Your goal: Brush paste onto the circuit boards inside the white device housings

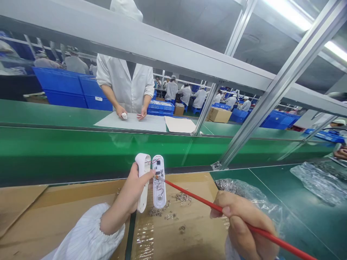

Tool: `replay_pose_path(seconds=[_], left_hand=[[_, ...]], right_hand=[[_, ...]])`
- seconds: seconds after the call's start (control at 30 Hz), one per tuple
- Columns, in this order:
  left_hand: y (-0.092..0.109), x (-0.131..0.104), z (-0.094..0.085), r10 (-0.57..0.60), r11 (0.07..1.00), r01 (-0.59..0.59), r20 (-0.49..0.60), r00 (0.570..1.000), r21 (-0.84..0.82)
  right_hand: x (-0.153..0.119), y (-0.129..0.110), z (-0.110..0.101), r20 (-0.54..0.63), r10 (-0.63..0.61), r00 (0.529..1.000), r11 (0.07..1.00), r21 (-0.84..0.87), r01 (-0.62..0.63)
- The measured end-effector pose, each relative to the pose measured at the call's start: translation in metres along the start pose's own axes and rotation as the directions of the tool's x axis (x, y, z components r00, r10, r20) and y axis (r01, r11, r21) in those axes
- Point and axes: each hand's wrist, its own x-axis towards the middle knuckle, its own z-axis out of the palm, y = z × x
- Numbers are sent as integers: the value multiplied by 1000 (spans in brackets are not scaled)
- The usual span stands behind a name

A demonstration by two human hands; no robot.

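Note:
My left hand (132, 189) is closed around an opened white plastic device. Its curved shell (143, 200) lies against my palm. Beside it, my thumb steadies the other half (159, 196), which carries a circuit board, thin wires and a round part near the bottom. Wires run between the two halves near the top. A long red-handled brush (195, 198) is gripped in my right hand (244, 220), its pale tip touching or just over the board by my thumb. Small metal pieces (183, 197) lie in loose piles on the cardboard (200, 227) below.
Clear plastic bags (252, 195) lie to the right, one holding small metal parts. Across the green conveyor belt (81, 151), a person in a white coat (127, 79) handles a white object. A metal frame post (260, 94) slants up at right. Blue crates (65, 90) stand behind.

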Motion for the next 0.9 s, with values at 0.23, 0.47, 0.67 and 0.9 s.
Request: replay_pose_path(seconds=[0.23,0.47,0.67,0.9], left_hand=[[-2,0,-1,28,998,-27,-15,999,65],[-6,3,-2,40,994,-39,-16,999,105],[-3,1,0,52,994,-50,-23,998,98],[5,-3,1,34,998,-33,-8,999,48]], right_hand=[[5,-5,3,83,68,994,998,1,-68],[12,-9,1,196,29,980,998,-58,-18],[6,-4,0,243,105,964,994,-49,-96],[6,-7,-7,-61,106,993,988,120,-98]])
